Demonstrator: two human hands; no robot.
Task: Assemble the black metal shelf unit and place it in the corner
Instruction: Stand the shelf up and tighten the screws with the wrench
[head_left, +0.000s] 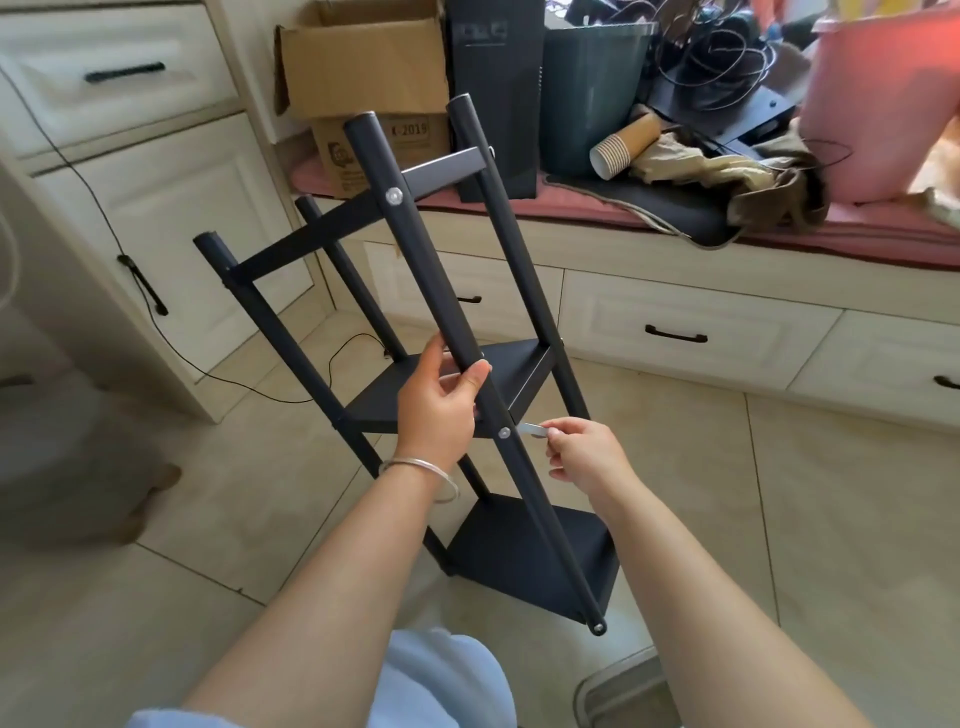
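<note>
- I see the black metal shelf unit (483, 384) tilted over the tiled floor (779, 493), its leg ends leaning away toward the window seat (675, 249) and its lower end close to me.
- My left hand (441, 400) grasps the nearest leg tube (415, 234), thumb on one side and fingers curled round the other, just above the middle shelf panel (457, 384).
- A silver bangle (421, 475) sits on that wrist.
- My right hand (584, 452) pinches a small silver wrench (532, 430) between thumb and fingers (its tip lies just beside a silver bolt head (503, 432) on the same tube; whether they touch, I cannot tell).
- Another bolt head (393, 196) shows higher up the tube, where a flat crossbar (441, 171) meets it, and a third (599, 628) at the tube's near end.
- The lowest shelf panel (530, 556) hangs just above the floor.
- On the window seat's red cushion (857, 228) stand a cardboard box (363, 57), a tall black box (493, 93), a dark green bin (592, 93), a stack of paper cups (623, 148) lying on its side, tangled cables (727, 57) and a pink bucket (883, 104).
- White drawers with black handles (675, 333) run beneath the seat and along the cabinet (156, 182) on the left.
</note>
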